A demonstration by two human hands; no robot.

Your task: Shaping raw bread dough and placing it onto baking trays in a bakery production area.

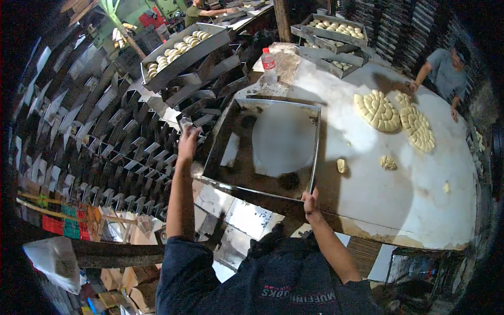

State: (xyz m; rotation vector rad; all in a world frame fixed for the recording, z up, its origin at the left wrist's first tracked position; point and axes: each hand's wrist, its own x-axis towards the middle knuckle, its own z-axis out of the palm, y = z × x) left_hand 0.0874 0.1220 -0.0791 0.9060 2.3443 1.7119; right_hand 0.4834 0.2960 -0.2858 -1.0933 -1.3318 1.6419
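Metal tray (pixel 231 152), big and square, sits on the white table (pixel 420 210) near its left edge | our right hand (pixel 311 202) pinches the tray's near corner; our left hand (pixel 188 143) reaches to the stacked trays (pixel 131 142) beside it, grip we cannot tell | dough rounds (pixel 377 110) lie well apart; a bottle (pixel 269 65) stands behind the tray

You get dim, soft footage: the pale desk (pixel 420 199) glares under overhead light, corners fall black beyond it, and straight edges bend outward.
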